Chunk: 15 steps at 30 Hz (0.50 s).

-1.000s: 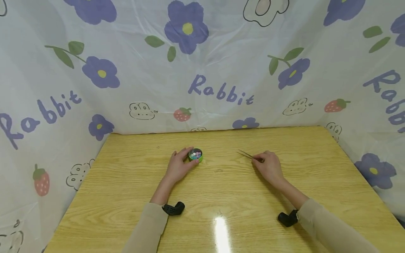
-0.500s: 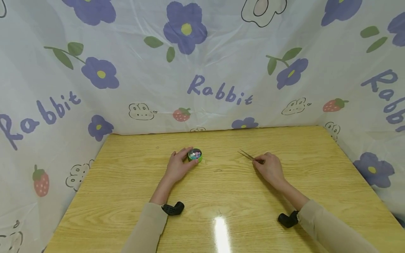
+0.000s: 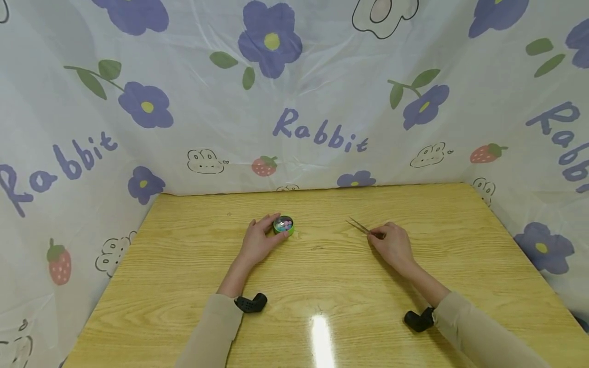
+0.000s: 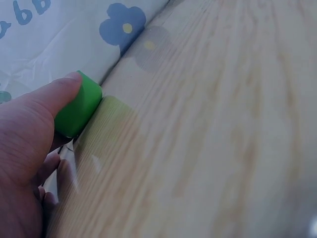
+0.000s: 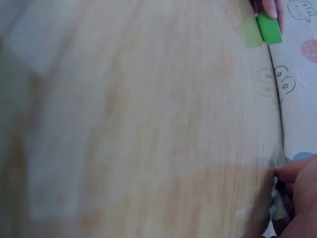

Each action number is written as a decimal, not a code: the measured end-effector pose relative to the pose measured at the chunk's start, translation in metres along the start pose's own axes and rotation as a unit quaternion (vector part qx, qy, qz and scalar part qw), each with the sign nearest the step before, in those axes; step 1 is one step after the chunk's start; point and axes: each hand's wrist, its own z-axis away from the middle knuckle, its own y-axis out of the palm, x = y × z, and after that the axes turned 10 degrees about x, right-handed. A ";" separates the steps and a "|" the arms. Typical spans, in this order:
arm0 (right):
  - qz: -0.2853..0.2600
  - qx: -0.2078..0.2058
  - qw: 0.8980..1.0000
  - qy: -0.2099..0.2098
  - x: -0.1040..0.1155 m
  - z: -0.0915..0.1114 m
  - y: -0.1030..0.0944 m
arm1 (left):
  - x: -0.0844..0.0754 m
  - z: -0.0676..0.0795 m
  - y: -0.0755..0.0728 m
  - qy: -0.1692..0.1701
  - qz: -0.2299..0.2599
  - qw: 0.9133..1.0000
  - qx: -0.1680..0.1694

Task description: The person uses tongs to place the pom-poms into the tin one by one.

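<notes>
A small round green container point(image 3: 284, 225) stands on the table left of the middle, with several pink and blue beads point(image 3: 287, 225) inside. My left hand point(image 3: 260, 241) grips it from the left side, thumb on the near wall and fingers around the far side. In the left wrist view, the thumb presses the green wall of the container point(image 4: 81, 106). To the right, my right hand point(image 3: 392, 247) pinches a pair of tweezers point(image 3: 359, 225) between thumb and fingers. Their tips point left toward the container, slightly spread, with nothing between them.
The wooden table point(image 3: 317, 276) reaches back to a white curtain point(image 3: 313, 97) printed with flowers and rabbits, which also hangs along both sides. Black wrist devices point(image 3: 252, 303) sit at both sleeve cuffs. A bright light reflection lies on the table's near part.
The tweezers have turned a little in my right hand, and their tips now look slightly further apart. My left hand and the container stay in place.
</notes>
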 end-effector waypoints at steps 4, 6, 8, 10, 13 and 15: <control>-0.001 0.001 1.000 0.001 0.001 0.000 0.000 | -0.002 0.001 -0.001 0.001 0.006 1.000 0.001; -0.001 0.002 1.000 0.000 0.001 0.000 0.000 | -0.003 0.001 -0.001 0.000 0.010 1.000 0.002; -0.002 0.006 1.000 0.000 0.001 0.001 -0.001 | -0.004 0.001 -0.002 -0.001 0.013 1.000 0.003; -0.004 0.012 1.000 0.000 0.001 0.001 -0.003 | -0.004 0.001 -0.003 -0.003 0.014 1.000 0.006; -0.012 0.024 1.000 -0.001 0.001 0.001 -0.007 | -0.003 0.000 -0.004 -0.003 0.004 1.000 0.012; -0.018 0.032 0.999 -0.002 0.000 0.000 -0.010 | -0.001 -0.001 -0.005 -0.005 -0.005 1.000 0.019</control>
